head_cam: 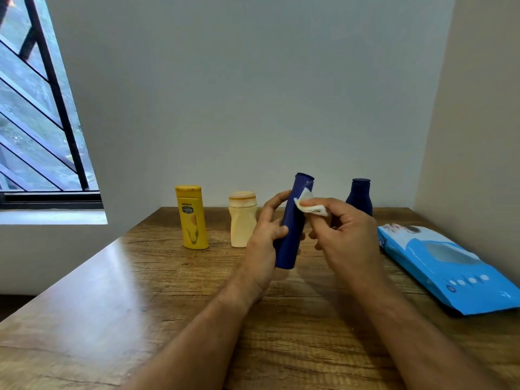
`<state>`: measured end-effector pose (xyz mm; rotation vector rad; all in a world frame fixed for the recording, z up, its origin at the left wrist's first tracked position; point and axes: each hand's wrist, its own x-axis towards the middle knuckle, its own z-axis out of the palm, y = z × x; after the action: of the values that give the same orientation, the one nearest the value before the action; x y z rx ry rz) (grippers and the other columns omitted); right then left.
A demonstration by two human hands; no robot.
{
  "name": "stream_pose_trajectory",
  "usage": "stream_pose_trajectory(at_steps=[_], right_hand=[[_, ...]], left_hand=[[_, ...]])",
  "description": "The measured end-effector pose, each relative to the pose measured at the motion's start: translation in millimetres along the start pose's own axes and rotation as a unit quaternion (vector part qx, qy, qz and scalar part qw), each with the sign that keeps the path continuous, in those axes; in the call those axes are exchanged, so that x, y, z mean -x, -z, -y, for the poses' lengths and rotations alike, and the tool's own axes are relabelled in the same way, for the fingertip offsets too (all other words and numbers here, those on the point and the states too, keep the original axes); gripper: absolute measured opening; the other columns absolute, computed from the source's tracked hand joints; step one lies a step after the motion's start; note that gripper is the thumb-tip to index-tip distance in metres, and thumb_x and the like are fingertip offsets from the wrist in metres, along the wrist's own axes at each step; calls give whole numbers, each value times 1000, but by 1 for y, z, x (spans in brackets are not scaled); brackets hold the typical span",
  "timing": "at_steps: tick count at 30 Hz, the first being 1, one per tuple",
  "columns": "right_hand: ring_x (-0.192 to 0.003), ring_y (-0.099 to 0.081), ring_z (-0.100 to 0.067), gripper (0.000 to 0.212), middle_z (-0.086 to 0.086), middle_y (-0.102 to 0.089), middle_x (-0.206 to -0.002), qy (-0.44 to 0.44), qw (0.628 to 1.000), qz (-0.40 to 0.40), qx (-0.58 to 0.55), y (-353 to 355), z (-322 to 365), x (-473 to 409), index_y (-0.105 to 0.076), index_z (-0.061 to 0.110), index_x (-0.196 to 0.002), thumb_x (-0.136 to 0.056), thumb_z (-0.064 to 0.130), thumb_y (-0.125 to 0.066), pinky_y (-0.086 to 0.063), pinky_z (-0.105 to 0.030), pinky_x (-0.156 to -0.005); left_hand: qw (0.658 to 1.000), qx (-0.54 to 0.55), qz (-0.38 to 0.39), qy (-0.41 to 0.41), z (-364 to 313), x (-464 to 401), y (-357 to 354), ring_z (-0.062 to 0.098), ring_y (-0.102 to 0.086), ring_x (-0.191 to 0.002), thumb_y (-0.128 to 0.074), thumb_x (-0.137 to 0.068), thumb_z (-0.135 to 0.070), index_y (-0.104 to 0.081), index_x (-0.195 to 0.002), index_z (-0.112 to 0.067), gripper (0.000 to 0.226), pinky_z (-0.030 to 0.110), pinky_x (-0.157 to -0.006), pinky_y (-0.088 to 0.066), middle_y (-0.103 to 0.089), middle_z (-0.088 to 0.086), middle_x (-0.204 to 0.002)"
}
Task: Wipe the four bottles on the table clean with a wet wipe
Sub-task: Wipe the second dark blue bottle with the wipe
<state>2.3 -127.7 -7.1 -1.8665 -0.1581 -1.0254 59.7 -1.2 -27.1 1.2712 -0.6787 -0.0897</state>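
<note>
My left hand (266, 235) grips a tall dark blue bottle (292, 235) around its lower half and holds it tilted above the table. A small folded white wet wipe (308, 205) is pinched in my right hand (344, 237) and pressed against the bottle's upper side. At the back of the table stand a yellow bottle (192, 218), a cream bottle (242, 219) and a short dark blue bottle (360, 197), the last partly hidden behind my right hand.
A blue pack of wet wipes (450, 266) lies on the wooden table (140, 291) at the right, near the right wall. A barred window (39, 108) is at the far left. The table meets the back wall.
</note>
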Motion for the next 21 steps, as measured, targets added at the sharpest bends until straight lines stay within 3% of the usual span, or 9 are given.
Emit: stream_pose_trajectory(at_steps=[3, 6, 9, 12, 16, 18, 21], right_hand=[[-81, -66, -6, 23, 13, -69, -93, 33, 999, -28, 28, 2, -3, -2, -71, 26, -111, -92, 16, -65, -55, -19, -63], [-90, -63, -2, 25, 12, -69, -95, 67, 995, 27, 70, 3, -6, -2, -74, 25, -104, -86, 9, -70, -52, -12, -74], [-93, -61, 0, 26, 12, -68, -96, 81, 988, 71, 114, 1, -10, -1, -76, 26, -101, -83, 8, -71, -47, -7, -79], [-90, -59, 5, 28, 13, -68, -99, 72, 990, 27, 116, 1, -7, -1, -73, 27, -109, -87, 12, -69, -46, -5, -74], [-81, -63, -5, 28, 14, -69, -93, 46, 995, -63, 59, 4, -5, -5, -69, 35, -111, -92, 14, -64, -52, -15, -67], [-83, -64, -5, 30, 15, -68, -94, 42, 997, -49, 44, 5, -4, -4, -67, 37, -111, -92, 14, -65, -55, -20, -68], [-90, -62, -4, 27, 9, -66, -99, 71, 996, 27, 51, 3, -5, -2, -74, 26, -104, -86, 7, -69, -54, -17, -71]], left_hand=[[999, -45, 9, -14, 1, 2, -1, 31, -63, -113, -57, -77, -10, -51, -138, -36, 67, 40, -94, -52, -65, 18, -124], [997, -72, -22, -24, 2, 2, 0, 23, -65, -118, -67, -76, -7, -51, -140, -31, 70, 43, -103, -52, -68, 7, -126], [992, -115, -56, -24, 1, 1, 2, 9, -65, -114, -75, -72, -7, -48, -143, -26, 78, 36, -99, -55, -65, -4, -128], [992, -113, -54, -14, 1, 1, 2, -1, -66, -105, -76, -78, 4, -48, -143, -25, 77, 23, -83, -58, -65, -6, -125], [990, -140, -30, -12, 2, 1, 2, 3, -65, -104, -75, -72, -8, -55, -133, -36, 70, 22, -81, -55, -65, -11, -121], [995, -98, -9, -1, 0, 2, 1, 7, -67, -95, -63, -70, -15, -60, -127, -28, 59, 22, -76, -54, -69, -7, -111], [999, 25, -10, 26, -3, 5, -2, 15, -68, -76, -52, -79, -26, -68, -109, -16, 36, 31, -63, -55, -73, 2, -88]])
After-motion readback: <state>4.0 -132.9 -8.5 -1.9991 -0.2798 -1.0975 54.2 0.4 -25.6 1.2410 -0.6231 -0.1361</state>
